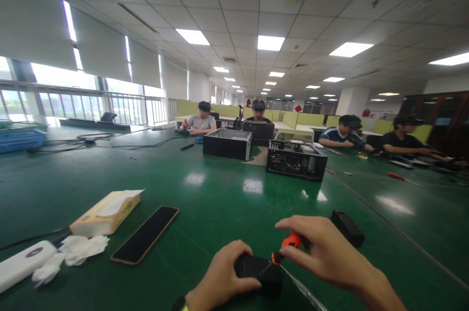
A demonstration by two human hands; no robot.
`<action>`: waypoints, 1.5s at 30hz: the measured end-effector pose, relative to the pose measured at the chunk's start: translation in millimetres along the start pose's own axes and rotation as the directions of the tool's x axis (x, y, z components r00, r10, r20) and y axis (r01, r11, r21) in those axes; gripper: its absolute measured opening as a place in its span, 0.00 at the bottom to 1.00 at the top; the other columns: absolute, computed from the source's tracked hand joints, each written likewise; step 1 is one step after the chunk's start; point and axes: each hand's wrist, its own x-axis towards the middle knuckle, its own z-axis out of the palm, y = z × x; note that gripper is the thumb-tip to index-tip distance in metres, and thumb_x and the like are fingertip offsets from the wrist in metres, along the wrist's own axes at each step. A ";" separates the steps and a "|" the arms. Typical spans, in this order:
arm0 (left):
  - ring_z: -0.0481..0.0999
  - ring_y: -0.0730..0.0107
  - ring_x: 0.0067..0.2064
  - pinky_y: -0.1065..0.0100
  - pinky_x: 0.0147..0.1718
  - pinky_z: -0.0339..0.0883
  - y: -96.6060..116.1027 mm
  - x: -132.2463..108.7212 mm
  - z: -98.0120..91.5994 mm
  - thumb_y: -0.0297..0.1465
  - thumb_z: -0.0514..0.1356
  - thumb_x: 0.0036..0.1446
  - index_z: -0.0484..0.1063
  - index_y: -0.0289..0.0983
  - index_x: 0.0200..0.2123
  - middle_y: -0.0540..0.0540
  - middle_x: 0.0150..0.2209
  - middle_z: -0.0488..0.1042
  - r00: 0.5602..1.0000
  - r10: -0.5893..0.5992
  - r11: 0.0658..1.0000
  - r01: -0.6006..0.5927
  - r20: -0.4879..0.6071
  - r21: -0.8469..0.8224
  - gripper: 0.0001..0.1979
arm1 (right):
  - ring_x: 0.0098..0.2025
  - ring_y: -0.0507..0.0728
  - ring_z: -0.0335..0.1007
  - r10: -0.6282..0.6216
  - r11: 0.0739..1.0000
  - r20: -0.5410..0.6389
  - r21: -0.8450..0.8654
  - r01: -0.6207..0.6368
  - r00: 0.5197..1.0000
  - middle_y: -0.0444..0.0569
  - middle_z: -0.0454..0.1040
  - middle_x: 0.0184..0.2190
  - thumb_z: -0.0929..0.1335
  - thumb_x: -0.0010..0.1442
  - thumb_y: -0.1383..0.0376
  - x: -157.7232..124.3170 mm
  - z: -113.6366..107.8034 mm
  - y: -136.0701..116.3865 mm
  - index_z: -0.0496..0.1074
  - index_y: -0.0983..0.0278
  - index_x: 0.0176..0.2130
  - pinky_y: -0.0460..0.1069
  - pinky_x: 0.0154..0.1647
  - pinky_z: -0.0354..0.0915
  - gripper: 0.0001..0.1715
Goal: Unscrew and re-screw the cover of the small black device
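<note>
My left hand point(227, 272) is closed around the left side of a small black box point(269, 277) on the green table, thumb along its near edge. In my right hand point(326, 252) is a screwdriver with an orange and black handle point(292, 241). Its shaft slants down to the left, and the tip is at the top of the black box; whether it sits in a screw is too small to tell. A thin, shiny strip point(304, 291) lies to the right of the box. Beyond my right wrist rests a second black box point(347, 228).
Left of my hands are a phone point(145, 235), a tissue pack point(106, 213), crumpled tissues point(82, 249) and a white device point(27, 262). Ahead stand two computer cases point(227, 145) point(296, 160). Another screwdriver point(397, 177) lies far right. Several people sit across the green table point(216, 203).
</note>
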 end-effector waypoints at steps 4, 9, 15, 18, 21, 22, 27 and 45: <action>0.72 0.62 0.39 0.68 0.38 0.59 1.2 0.4 -0.8 0.43 0.74 0.43 0.73 0.37 0.40 0.48 0.39 0.74 1.000 -0.013 1.000 0.013 0.006 0.001 0.24 | 0.42 0.58 0.75 -0.017 1.000 0.005 0.019 0.017 1.000 0.48 0.79 0.41 0.69 0.60 0.64 0.3 -0.2 -0.9 0.73 0.60 0.51 0.51 0.43 0.67 0.18; 0.72 0.61 0.40 0.68 0.39 0.60 2.6 0.1 -1.3 0.41 0.74 0.43 0.73 0.37 0.40 0.49 0.39 0.74 1.000 -0.014 1.000 0.014 0.011 -0.006 0.23 | 0.41 0.57 0.75 -0.024 0.999 0.004 0.028 0.024 1.000 0.47 0.78 0.40 0.68 0.61 0.65 0.6 -0.6 -1.1 0.73 0.60 0.51 0.50 0.42 0.66 0.17; 0.72 0.61 0.40 0.68 0.39 0.60 3.9 0.3 -2.0 0.40 0.74 0.43 0.73 0.37 0.40 0.48 0.39 0.74 1.000 -0.027 1.000 0.027 0.012 0.001 0.23 | 0.42 0.58 0.75 0.012 0.999 -0.001 0.030 -0.012 1.000 0.47 0.79 0.40 0.71 0.59 0.61 0.2 0.1 0.5 0.74 0.60 0.49 0.51 0.43 0.66 0.17; 0.72 0.61 0.40 0.68 0.39 0.59 2.9 0.5 -1.6 0.41 0.74 0.43 0.73 0.37 0.40 0.48 0.39 0.74 1.000 -0.014 1.000 0.014 0.009 -0.005 0.23 | 0.41 0.56 0.74 -0.022 0.999 0.001 0.043 0.022 1.000 0.47 0.78 0.41 0.68 0.61 0.65 0.1 -0.7 0.7 0.72 0.59 0.52 0.50 0.43 0.65 0.19; 0.72 0.61 0.40 0.68 0.39 0.59 1.9 0.2 -0.8 0.41 0.74 0.43 0.73 0.37 0.40 0.49 0.39 0.74 1.000 -0.008 1.000 0.008 0.011 -0.010 0.23 | 0.41 0.57 0.75 0.003 0.999 0.001 0.035 -0.003 1.000 0.47 0.79 0.39 0.70 0.60 0.62 0.3 -1.6 0.5 0.74 0.60 0.49 0.51 0.42 0.66 0.16; 0.72 0.61 0.40 0.68 0.38 0.59 1.7 0.2 -0.6 0.41 0.74 0.43 0.73 0.37 0.40 0.49 0.39 0.74 1.000 -0.008 1.000 0.008 0.010 -0.010 0.23 | 0.41 0.58 0.75 0.012 0.999 0.002 0.032 -0.012 1.000 0.47 0.79 0.38 0.70 0.59 0.61 0.4 -1.7 0.4 0.75 0.61 0.48 0.51 0.42 0.66 0.16; 0.72 0.61 0.40 0.68 0.39 0.59 3.4 0.9 -1.7 0.41 0.74 0.43 0.73 0.37 0.40 0.48 0.39 0.74 1.000 -0.019 1.000 0.019 0.010 -0.012 0.24 | 0.41 0.56 0.75 -0.024 0.998 -0.005 0.052 0.024 1.000 0.46 0.78 0.41 0.69 0.60 0.66 0.9 -0.1 0.7 0.72 0.59 0.51 0.50 0.42 0.66 0.19; 0.72 0.61 0.41 0.68 0.40 0.60 5.7 0.5 -2.9 0.40 0.74 0.43 0.73 0.37 0.40 0.48 0.40 0.74 0.999 -0.038 0.999 0.038 0.018 0.000 0.23 | 0.40 0.55 0.75 -0.024 0.999 -0.012 0.040 0.025 1.000 0.46 0.79 0.40 0.68 0.60 0.67 2.2 0.0 3.2 0.73 0.59 0.51 0.49 0.41 0.66 0.19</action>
